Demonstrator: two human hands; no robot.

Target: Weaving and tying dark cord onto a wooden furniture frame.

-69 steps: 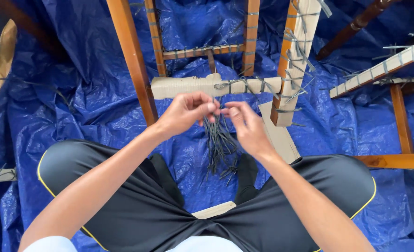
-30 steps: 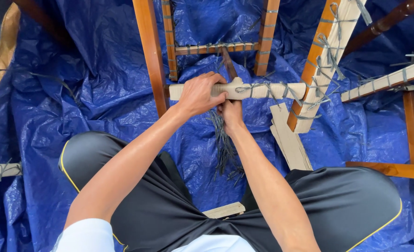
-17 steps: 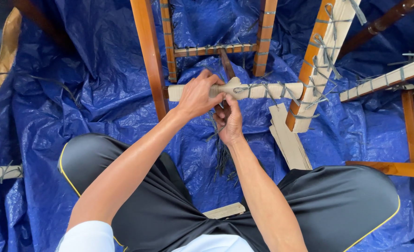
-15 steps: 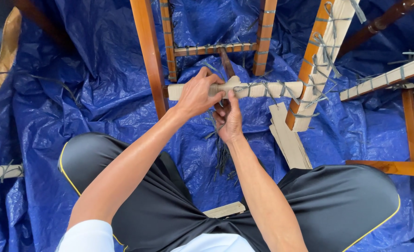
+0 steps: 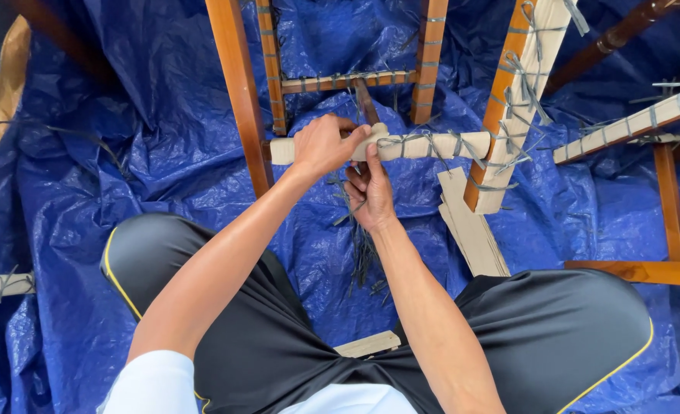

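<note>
Head view — hands gripping padded bar, blue tarp

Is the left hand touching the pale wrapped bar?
Touching. The head view shows the left hand laid over the pale wrapped bar, fingers curled around it, with no gap visible.

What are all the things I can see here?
Tarp: one, blue, spread over the floor.
Wooden bars: several, orange-brown, standing on the tarp.
Wrapped rail: one, pale, tied with grey strings, running crosswise.
Loose strings: a bunch, dark grey, hanging below the hands.
Pale strips: a few, beige, lying on the tarp.
Shorts: black, yellow edging.
Left hand: one, gripping the rail.
Right hand: one, under the rail, at the strings.
</note>
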